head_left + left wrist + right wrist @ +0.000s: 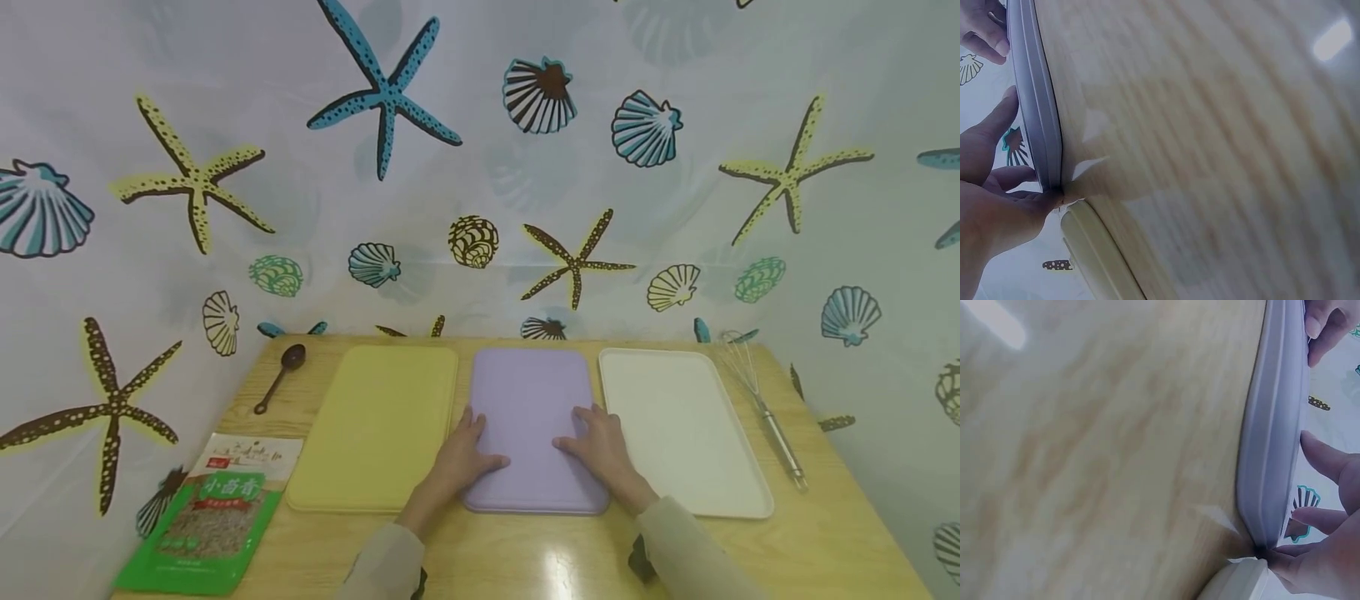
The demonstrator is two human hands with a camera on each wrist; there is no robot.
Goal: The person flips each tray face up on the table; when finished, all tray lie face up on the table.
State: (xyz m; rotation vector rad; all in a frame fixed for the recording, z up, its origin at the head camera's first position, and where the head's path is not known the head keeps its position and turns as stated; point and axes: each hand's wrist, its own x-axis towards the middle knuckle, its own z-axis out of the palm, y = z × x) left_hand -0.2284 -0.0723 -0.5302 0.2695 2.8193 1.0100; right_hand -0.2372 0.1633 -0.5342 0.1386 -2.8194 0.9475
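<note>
Between yellow tray [373, 429] and white tray [686, 437] — left hand [459, 457] and right hand [606, 452] grip purple tray [532, 387] by opposite sides, presumably to steady it.

Left sleeve [386, 562]: long, pale beige, plain, near seven o'clock in the head view
Right sleeve [686, 542]: matching pale beige, between four and five o'clock
Left wristwear [422, 582]: small dark piece at that sleeve's four o'clock
Right wristwear [640, 560]: dark, angular, at eight o'clock of its sleeve
Left hand [459, 458]: bare
Right hand [602, 450]: bare
</note>
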